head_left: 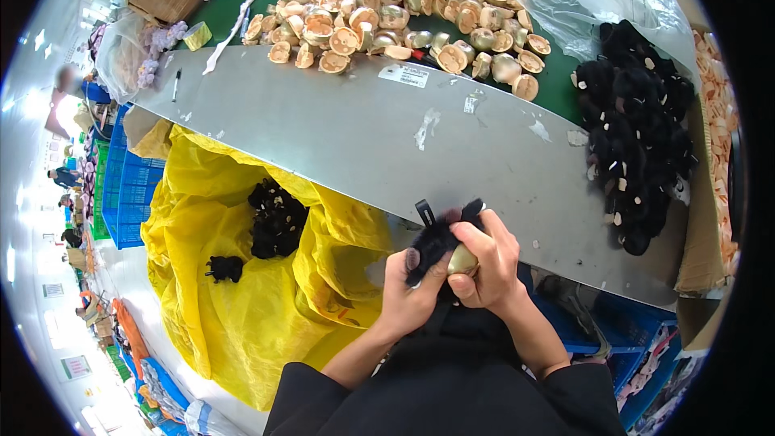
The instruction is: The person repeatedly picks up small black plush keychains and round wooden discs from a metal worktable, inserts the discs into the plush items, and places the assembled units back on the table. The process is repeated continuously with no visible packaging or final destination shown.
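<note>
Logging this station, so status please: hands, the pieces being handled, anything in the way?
Left hand gripping black plush toy. Right hand holding gold shell beside it. Nothing visibly blocking the hands.

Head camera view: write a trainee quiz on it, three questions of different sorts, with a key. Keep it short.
1. Multiple choice. What colour is the open sack that has loose black plush pieces in it?
A) Blue
B) Yellow
C) White

2. True or false. The right hand holds a gold shell while the left hand grips a black plush toy.

3. Fill in the blank. In the picture, the cardboard box of peach-coloured pieces stands to the ____ of the black plush pile.

Key: 1. B; 2. True; 3. right
</note>
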A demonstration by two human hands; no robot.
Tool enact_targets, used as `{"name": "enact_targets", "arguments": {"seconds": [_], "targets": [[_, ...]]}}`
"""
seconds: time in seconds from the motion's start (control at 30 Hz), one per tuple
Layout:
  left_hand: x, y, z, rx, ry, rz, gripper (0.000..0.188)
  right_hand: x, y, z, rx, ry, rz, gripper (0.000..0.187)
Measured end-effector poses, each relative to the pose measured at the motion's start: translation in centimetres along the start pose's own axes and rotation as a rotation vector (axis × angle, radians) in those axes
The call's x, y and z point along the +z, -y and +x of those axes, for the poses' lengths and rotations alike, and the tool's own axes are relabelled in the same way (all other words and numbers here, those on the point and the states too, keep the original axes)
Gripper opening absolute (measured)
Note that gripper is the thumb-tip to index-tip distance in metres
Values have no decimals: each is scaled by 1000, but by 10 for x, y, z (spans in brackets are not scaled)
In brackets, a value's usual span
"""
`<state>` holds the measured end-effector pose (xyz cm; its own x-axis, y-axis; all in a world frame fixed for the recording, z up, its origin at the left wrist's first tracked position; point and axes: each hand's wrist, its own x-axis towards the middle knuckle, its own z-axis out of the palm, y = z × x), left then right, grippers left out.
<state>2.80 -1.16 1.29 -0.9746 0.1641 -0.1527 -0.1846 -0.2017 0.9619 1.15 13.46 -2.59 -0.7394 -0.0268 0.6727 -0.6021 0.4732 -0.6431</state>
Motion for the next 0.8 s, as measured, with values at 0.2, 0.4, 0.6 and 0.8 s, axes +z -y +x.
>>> {"name": "enact_targets", "arguments": {"seconds": [0.2,0.4,0.6,0.8], "targets": [[-4,-16,7,-76,16,-66,14,-28,11,22,244,-5,218,34],[-1,-4,1,-275,75,-559,56,-30,14,25,580,76,617,25],[2,13,-5,-363,112,-768,52,-21,3,21,610,-17,609,25],[-2,1,1,-162,249,-364,45,-9,0,10,646,-99,588,34]]}}
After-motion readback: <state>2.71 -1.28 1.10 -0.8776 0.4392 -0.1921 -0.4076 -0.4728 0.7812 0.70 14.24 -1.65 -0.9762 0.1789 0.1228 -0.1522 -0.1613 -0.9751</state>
